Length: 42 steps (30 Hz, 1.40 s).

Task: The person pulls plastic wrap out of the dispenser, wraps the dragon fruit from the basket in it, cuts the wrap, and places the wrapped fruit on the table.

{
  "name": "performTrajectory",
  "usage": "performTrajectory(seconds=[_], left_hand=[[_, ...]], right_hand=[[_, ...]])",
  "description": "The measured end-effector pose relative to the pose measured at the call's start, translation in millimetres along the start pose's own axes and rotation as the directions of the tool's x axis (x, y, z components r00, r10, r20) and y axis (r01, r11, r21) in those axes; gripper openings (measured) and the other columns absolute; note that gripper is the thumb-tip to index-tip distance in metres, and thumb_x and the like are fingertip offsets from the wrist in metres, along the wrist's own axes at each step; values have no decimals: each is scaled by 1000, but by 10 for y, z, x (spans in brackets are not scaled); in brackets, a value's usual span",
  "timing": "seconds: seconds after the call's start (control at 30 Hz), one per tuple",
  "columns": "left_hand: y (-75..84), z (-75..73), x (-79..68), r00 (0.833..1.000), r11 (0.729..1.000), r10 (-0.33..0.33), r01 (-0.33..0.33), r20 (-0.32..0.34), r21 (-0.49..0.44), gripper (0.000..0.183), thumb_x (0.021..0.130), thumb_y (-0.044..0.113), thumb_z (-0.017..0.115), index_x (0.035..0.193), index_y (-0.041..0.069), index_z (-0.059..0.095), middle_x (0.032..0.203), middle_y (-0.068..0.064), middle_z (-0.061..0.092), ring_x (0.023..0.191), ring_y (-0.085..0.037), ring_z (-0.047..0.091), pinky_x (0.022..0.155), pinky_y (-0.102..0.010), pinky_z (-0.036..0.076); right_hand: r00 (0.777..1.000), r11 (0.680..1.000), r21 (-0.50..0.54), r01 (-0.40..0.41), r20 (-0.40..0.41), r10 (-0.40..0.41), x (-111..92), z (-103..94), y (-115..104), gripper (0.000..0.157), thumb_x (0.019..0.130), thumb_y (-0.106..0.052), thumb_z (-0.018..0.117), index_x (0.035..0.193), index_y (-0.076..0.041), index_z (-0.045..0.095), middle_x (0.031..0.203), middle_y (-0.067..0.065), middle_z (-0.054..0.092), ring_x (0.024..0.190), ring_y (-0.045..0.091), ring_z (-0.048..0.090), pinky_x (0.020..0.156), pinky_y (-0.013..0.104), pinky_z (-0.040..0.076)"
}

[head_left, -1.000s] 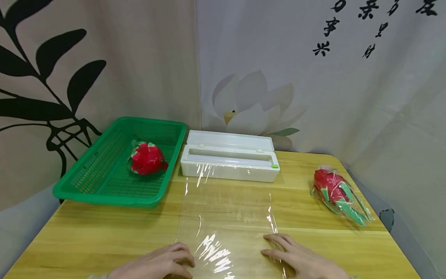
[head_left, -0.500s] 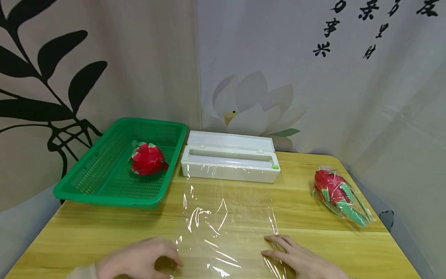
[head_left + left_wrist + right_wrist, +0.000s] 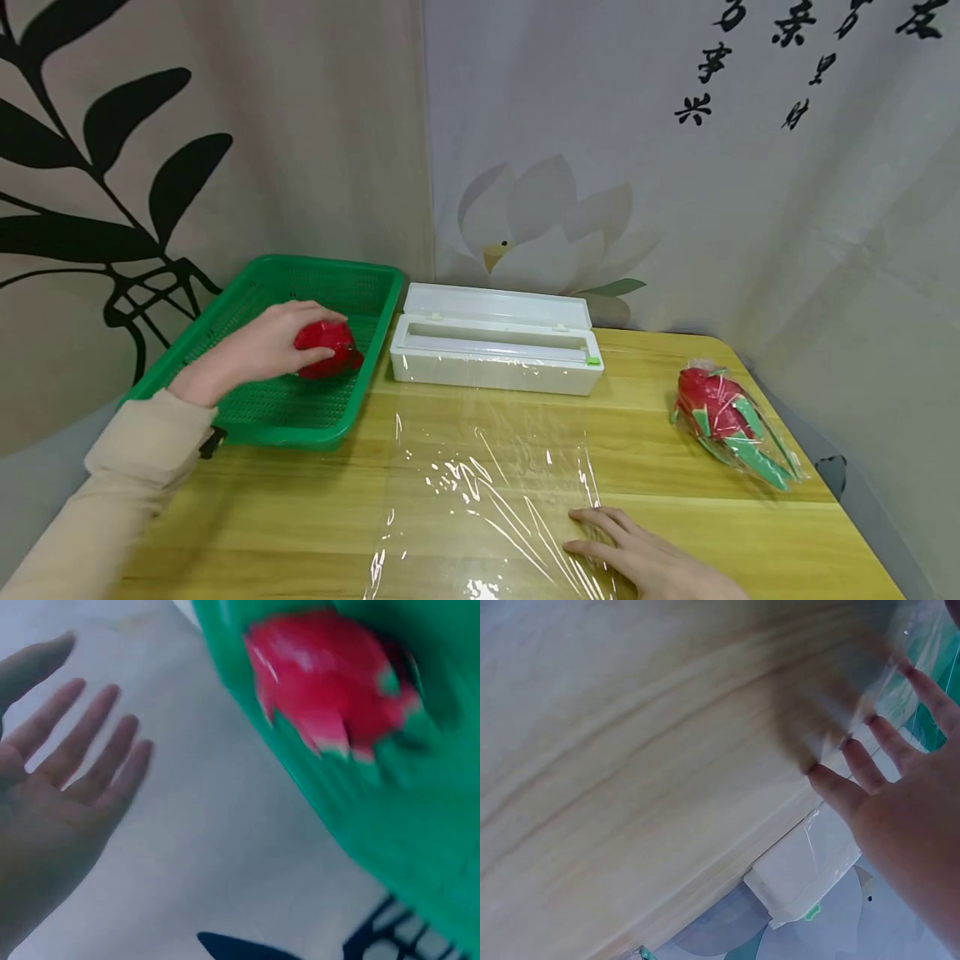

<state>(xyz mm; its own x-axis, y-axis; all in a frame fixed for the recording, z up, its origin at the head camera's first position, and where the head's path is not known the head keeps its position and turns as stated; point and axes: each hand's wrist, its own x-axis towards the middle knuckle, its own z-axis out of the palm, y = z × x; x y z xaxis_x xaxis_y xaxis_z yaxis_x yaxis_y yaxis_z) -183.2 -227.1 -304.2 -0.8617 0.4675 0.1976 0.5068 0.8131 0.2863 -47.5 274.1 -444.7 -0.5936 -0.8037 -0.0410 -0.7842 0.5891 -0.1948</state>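
Observation:
In the head view my left hand (image 3: 288, 337) reaches over the green basket (image 3: 315, 433) to a red dragon fruit (image 3: 326, 350), thumb in front of it and fingers partly hidden behind. From the left wrist, that hand (image 3: 67, 765) shows straight, spread fingers, apart from the blurred dragon fruit (image 3: 322, 675). My right hand (image 3: 637, 550) rests with extended fingers on the right edge of clear cling film (image 3: 480, 483). The film runs over the table from a white cling film dispenser (image 3: 495, 367) with its lid raised. In the right wrist view the fingertips (image 3: 817, 771) touch the film.
A second dragon fruit (image 3: 720, 408), wrapped in clear film, lies at the right of the wooden table (image 3: 247, 517). Behind the table hangs a printed curtain (image 3: 570, 100), close to the basket and dispenser.
My left hand has left the film's left edge and moved up and left to the dragon fruit in the basket. Creases in the film have shifted. The right hand has stayed in place.

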Motion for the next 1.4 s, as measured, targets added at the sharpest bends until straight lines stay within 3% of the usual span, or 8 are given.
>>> performTrajectory(seconds=[0.1,0.2,0.37,0.5,0.67,0.83,1.17,1.4], left_hand=[[-244,-19,221,990,992,-64,49,126,120,58,79,11,75,131,2,52,134,-27,49,122,-44,44,87,-55,52],[-437,50,373,966,975,-104,52,237,214,78,69,10,83,138,4,45,142,-28,39,131,-48,31,96,-63,43],[-620,200,479,932,938,-160,40,325,345,114,48,14,95,145,13,35,150,-23,32,139,-48,20,105,-73,22],[-740,328,497,939,913,-136,-4,315,407,123,41,20,97,146,17,33,151,-22,30,139,-48,21,105,-73,21],[-848,477,496,956,936,-87,-18,280,353,114,40,20,98,139,14,40,146,-22,34,132,-47,31,101,-70,32],[-896,548,510,974,944,-53,-24,221,330,101,39,11,96,129,17,49,124,-17,46,112,-40,48,87,-58,48],[-895,506,468,971,938,-94,14,218,345,94,41,21,93,125,19,50,115,-15,47,104,-36,48,80,-54,48],[-737,324,479,978,946,-111,49,177,321,95,46,27,93,129,15,48,112,-19,46,98,-37,54,74,-51,46]], right_hand=[[1000,1000,-11,22,-15,-23,0,7,14,68,88,-61,52,146,-33,33,150,2,32,128,18,37,87,36,53],[999,1000,-11,28,-19,-28,1,4,14,68,88,-61,52,146,-32,33,151,2,32,129,18,37,88,35,53],[999,999,-5,38,-35,-38,3,5,20,69,87,-61,54,146,-31,34,151,3,32,129,19,36,87,35,53],[996,998,-20,52,-65,-53,2,4,27,70,86,-61,55,145,-30,36,149,5,34,128,19,37,86,34,53],[997,999,-6,48,-62,-49,-7,4,27,70,86,-61,55,146,-31,35,150,4,34,127,18,38,85,34,54],[996,998,-4,59,-61,-59,6,24,48,70,86,-61,56,145,-30,36,150,6,34,128,19,37,85,34,53],[999,999,22,42,-33,-41,34,20,53,69,86,-62,55,144,-31,37,150,6,34,128,20,37,86,36,53],[998,999,11,40,-42,-40,16,10,41,69,85,-62,55,144,-31,37,149,6,35,127,21,38,85,35,53]])
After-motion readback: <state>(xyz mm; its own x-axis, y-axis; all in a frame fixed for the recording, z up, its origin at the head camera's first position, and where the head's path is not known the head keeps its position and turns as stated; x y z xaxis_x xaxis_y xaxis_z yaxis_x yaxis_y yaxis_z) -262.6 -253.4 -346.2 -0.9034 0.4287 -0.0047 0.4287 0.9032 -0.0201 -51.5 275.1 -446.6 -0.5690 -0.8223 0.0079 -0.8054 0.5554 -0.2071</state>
